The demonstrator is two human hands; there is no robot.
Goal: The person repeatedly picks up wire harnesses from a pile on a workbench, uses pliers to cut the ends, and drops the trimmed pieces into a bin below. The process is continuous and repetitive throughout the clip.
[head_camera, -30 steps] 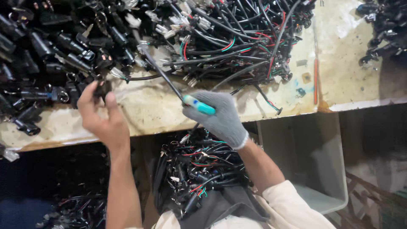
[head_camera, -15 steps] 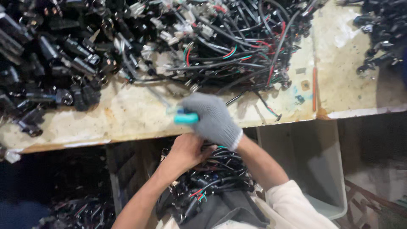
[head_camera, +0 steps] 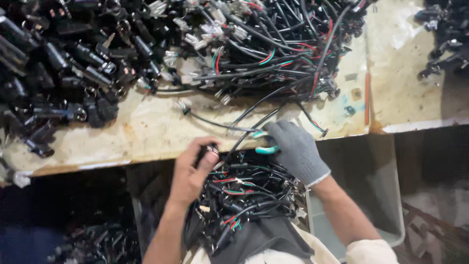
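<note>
My bare left hand point(head_camera: 191, 171) pinches a small black cylindrical part point(head_camera: 211, 149) with a cable trailing from it, just below the bench's front edge. My right hand point(head_camera: 293, 149), in a grey knit glove, grips a screwdriver by its teal handle point(head_camera: 266, 149); the shaft is hidden. Both hands hover over a tangle of black, red and green wires point(head_camera: 244, 195) heaped in my lap. A thin black cable point(head_camera: 215, 124) runs from the bench surface toward my hands.
The worn, stained workbench point(head_camera: 146, 132) carries a big heap of black switch parts point(head_camera: 53, 73) at left and wire harnesses point(head_camera: 264, 44) at centre. More black parts point(head_camera: 444, 39) lie at far right. A grey plastic bin point(head_camera: 386, 195) stands below right.
My left hand came down from the bench's parts heap to my lap and now holds a small black part. My right hand dropped lower with the screwdriver.
</note>
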